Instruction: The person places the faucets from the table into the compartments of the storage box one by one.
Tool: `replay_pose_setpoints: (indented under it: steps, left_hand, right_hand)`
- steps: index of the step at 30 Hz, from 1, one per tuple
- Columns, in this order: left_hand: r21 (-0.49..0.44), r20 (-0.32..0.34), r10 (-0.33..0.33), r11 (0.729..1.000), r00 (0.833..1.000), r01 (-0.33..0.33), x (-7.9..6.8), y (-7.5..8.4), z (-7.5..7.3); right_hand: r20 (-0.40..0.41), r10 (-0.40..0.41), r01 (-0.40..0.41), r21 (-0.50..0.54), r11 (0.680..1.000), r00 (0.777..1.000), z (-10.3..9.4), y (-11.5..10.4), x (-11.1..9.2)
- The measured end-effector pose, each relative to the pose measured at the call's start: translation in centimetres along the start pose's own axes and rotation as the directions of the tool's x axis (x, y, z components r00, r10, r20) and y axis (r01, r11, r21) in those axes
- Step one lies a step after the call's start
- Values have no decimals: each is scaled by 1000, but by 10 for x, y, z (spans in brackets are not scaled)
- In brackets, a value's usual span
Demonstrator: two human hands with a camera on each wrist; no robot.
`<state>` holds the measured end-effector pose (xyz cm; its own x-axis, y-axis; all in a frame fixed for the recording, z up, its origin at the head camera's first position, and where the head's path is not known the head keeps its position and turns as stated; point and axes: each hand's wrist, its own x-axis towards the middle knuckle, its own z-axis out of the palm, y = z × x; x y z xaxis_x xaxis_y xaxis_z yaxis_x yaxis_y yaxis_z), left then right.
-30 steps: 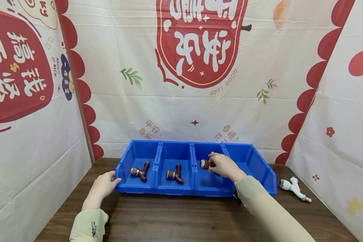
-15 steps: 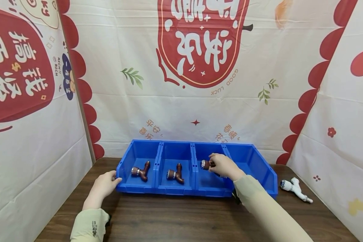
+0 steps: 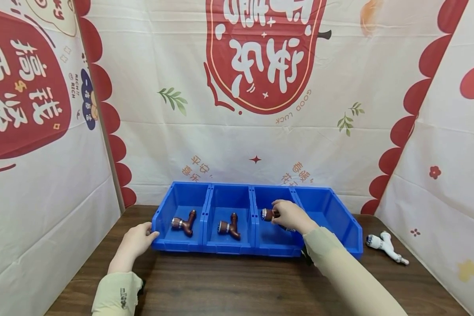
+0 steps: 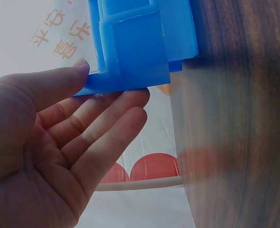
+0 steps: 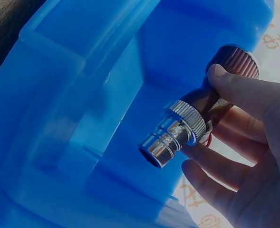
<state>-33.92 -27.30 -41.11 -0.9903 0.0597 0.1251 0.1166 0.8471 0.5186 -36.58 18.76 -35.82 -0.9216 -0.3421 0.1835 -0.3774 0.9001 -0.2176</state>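
A row of blue storage bins (image 3: 229, 250) with side-by-side compartments stands on the wooden table. My left hand (image 3: 135, 240) pinches its left rim, thumb on one face of the wall (image 4: 142, 52) and fingertips against the other. Over the third compartment, my right hand (image 3: 293, 216) holds a brown faucet (image 3: 267, 214) between thumb and fingers. The right wrist view shows its ribbed brown knob (image 5: 235, 61) and chrome threaded nozzle (image 5: 166, 142), tilted above the compartment. One brown faucet (image 3: 187, 224) lies in the first compartment, and another brown faucet (image 3: 233, 228) in the second.
On the table to the right of the bins lies a white faucet (image 3: 386, 248). Printed cloth walls (image 3: 256, 145) close off the back and both sides. The dark wooden table (image 3: 221, 285) extends in front of the bins.
Both hands keep nearly the same places and grips. The nozzle end of the held faucet now shows below the right hand, where it was mostly hidden a second ago.
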Motion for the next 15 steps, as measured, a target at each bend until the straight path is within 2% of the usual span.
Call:
replay_pose_setpoints:
  steps: [15]
  left_hand:
    - [-12,-9,18,1000,1000,-19,1,-2,0]
  right_hand:
    - [11,-13,13,14,1000,1000,2,2,4]
